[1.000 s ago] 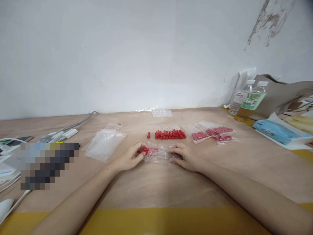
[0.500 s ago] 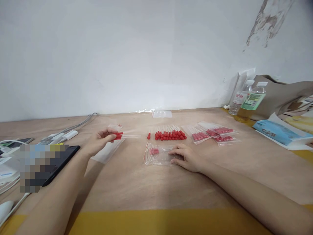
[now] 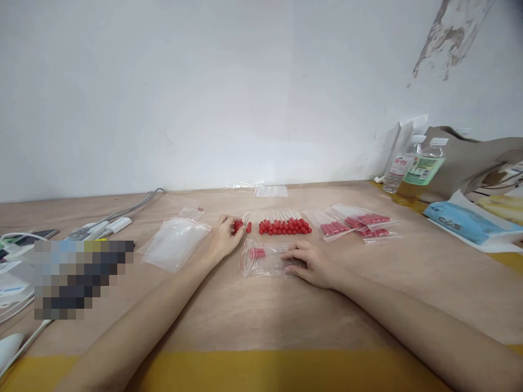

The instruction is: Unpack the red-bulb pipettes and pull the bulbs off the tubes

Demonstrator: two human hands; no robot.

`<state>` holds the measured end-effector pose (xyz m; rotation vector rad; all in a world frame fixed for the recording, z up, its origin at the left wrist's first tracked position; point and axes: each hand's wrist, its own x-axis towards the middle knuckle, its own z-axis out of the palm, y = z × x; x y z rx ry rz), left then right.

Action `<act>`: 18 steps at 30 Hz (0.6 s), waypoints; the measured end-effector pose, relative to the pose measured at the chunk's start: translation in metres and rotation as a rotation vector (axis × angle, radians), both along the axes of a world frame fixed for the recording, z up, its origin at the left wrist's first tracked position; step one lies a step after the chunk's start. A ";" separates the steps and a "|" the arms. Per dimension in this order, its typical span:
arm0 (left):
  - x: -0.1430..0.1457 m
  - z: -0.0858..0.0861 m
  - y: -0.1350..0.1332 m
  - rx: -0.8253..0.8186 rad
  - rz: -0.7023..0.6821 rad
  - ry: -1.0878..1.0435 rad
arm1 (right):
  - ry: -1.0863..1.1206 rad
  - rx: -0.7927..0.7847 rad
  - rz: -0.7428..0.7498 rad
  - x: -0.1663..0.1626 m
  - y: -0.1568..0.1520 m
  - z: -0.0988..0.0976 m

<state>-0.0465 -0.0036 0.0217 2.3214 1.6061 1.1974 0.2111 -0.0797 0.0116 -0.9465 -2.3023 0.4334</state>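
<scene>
My left hand [image 3: 225,235] is closed on a few red-capped clear pipettes [image 3: 237,225], right beside a single loose pipette [image 3: 249,226] on the wooden table [image 3: 245,310]. My right hand [image 3: 311,262] lies flat on a small clear zip bag [image 3: 263,257], fingers stretched out. The bag holds a couple of red-capped pipettes and its mouth faces left. Just behind it lies a row of several loose pipettes [image 3: 285,225].
Filled bags of pipettes [image 3: 354,222] lie at the right, empty clear bags [image 3: 174,243] at the left. Two bottles [image 3: 412,169], a brown bag and a blue packet stand at the far right. Cables, a phone and a blurred patch are at the left edge.
My left hand pulled pipettes out of the bag, swung them left over the empty bags, then came back to the loose pipette by the row. My right hand stayed on the bag.
</scene>
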 end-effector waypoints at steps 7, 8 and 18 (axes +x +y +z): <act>-0.005 -0.009 0.006 -0.204 0.009 -0.226 | 0.002 0.019 0.003 0.000 0.001 -0.002; -0.007 -0.010 0.008 -0.249 0.020 -0.259 | 0.003 0.023 0.000 0.000 0.001 -0.002; 0.014 -0.012 0.031 -0.389 -0.120 -0.357 | 0.012 0.020 0.017 0.001 0.002 -0.003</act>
